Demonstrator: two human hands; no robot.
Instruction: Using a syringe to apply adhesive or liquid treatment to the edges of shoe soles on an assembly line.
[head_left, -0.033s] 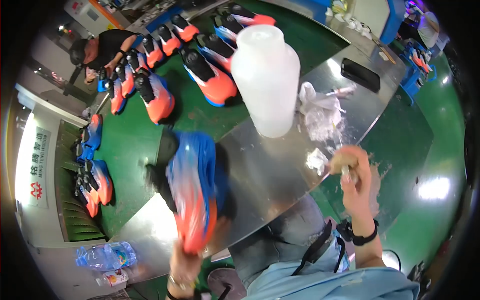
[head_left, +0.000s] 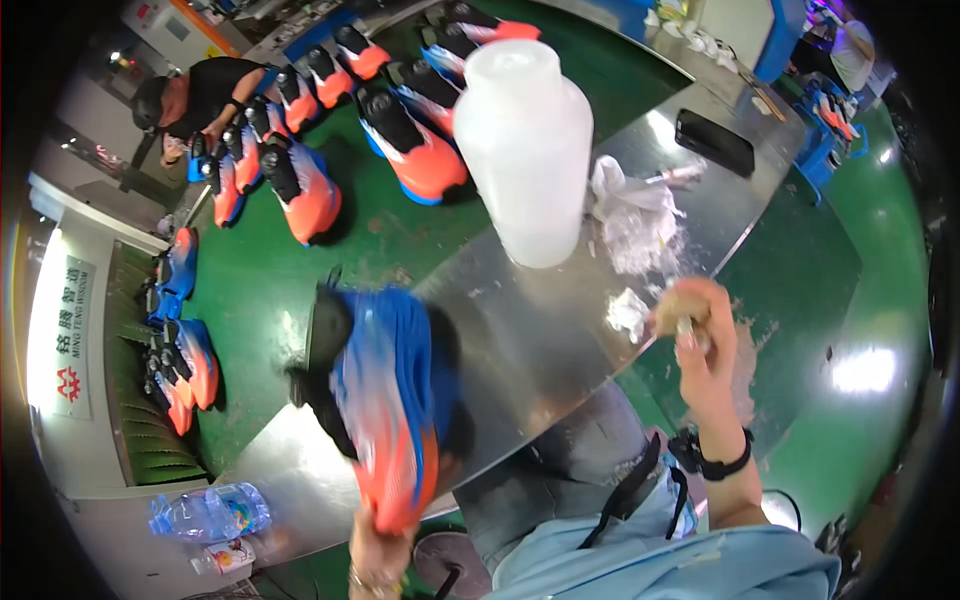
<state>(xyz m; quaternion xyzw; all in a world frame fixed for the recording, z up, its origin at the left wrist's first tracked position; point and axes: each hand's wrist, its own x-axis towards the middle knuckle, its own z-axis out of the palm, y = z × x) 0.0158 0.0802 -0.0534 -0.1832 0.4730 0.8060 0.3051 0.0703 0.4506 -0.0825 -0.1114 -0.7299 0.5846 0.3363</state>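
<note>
My left hand (head_left: 380,545) grips a blue, white and orange sports shoe (head_left: 385,400) by its orange toe. The shoe is tilted over the metal worktable, its black collar and heel pointing away from me and its side turned up. Motion blurs it a little. At the right, beyond the table's near edge, my right hand (head_left: 700,340) is curled closed around something small and brownish that I cannot make out. Close beside it on the table lies a crumpled white wad (head_left: 628,315). A tall white plastic bottle (head_left: 530,160) stands farther back.
Several matching shoes (head_left: 415,150) stand on the green surface behind, where a person (head_left: 200,100) works. A white rag (head_left: 635,215) and a black phone (head_left: 715,143) lie at the right. Clear water bottles (head_left: 210,510) lie at the near left, with more shoes (head_left: 190,360) at far left.
My left hand and the shoe have shifted slightly toward me. The right hand stays almost where it was, still curled. The whole view has moved a little.
</note>
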